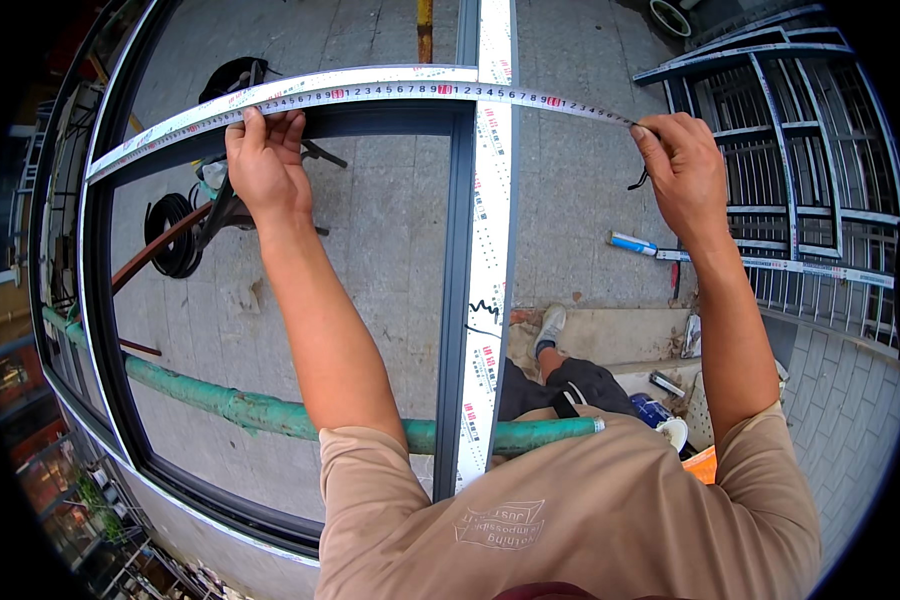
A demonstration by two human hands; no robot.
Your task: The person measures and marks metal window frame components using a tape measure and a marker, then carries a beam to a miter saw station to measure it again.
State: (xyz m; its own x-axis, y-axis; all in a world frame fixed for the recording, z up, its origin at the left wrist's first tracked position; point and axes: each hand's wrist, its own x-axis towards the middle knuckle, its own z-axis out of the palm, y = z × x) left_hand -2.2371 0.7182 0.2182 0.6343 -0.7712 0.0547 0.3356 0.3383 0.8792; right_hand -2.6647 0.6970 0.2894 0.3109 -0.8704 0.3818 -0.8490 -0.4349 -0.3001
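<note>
A white measuring tape (390, 92) stretches along the crossbar of a dark metal window frame (462, 200) and runs on past its upright to the right. My right hand (685, 170) is closed on the tape's right part, out beyond the frame. At the left, my left hand (267, 165) is closed at the tape's lower edge, thumb against it by the crossbar; its other fingertips are partly hidden. White protective film (490, 220) with red and black print and a black handwritten mark covers the upright. Both forearms are raised in front of me.
A green pole (240, 408) crosses behind the frame at waist height. Black coiled hose (173, 235) lies on the grey paved floor at left. Barred metal frames (790, 150) lean at right, near a blue-and-white tube (632, 244). A bucket (672, 430) stands by my leg.
</note>
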